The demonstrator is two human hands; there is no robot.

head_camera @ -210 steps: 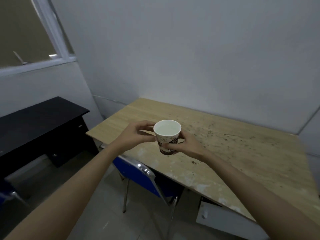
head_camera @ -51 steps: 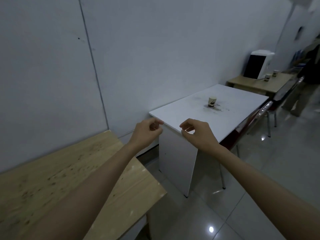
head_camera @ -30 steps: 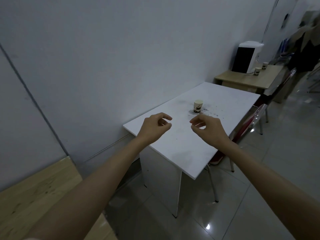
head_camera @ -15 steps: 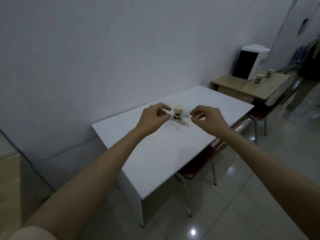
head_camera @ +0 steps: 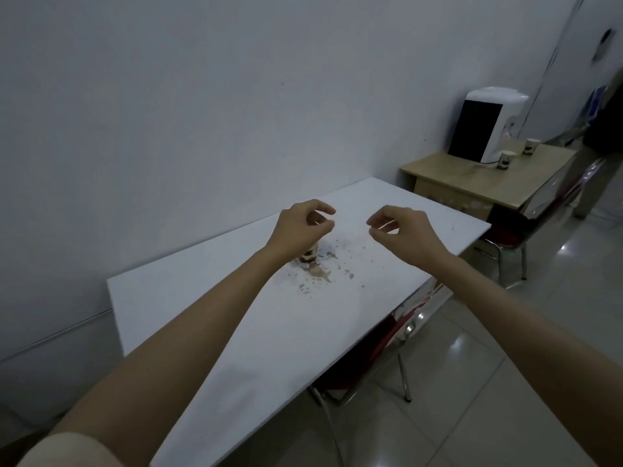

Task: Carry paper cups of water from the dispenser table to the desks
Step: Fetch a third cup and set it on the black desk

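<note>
Both my arms reach forward over a white desk point(head_camera: 236, 332). My left hand point(head_camera: 300, 227) and my right hand point(head_camera: 404, 230) hold nothing, fingers curled loosely and apart. A patterned paper cup point(head_camera: 309, 257) stands on the desk amid brown stains, mostly hidden behind my left wrist. Farther back right, a wooden dispenser table point(head_camera: 472, 183) carries a white and black water dispenser point(head_camera: 482, 126) and two paper cups point(head_camera: 504, 160) point(head_camera: 531, 145).
A red chair point(head_camera: 381, 345) with a chrome frame is tucked under the white desk's right side. A second red chair point(head_camera: 526, 224) stands by the dispenser table. A person point(head_camera: 603, 136) stands at the far right. Glossy floor tiles lie to the right.
The wooden desk where I held the cup has left the view. I have come closer along the white desk, and its cup now sits behind my left wrist. Both hands stay without anything in them.
</note>
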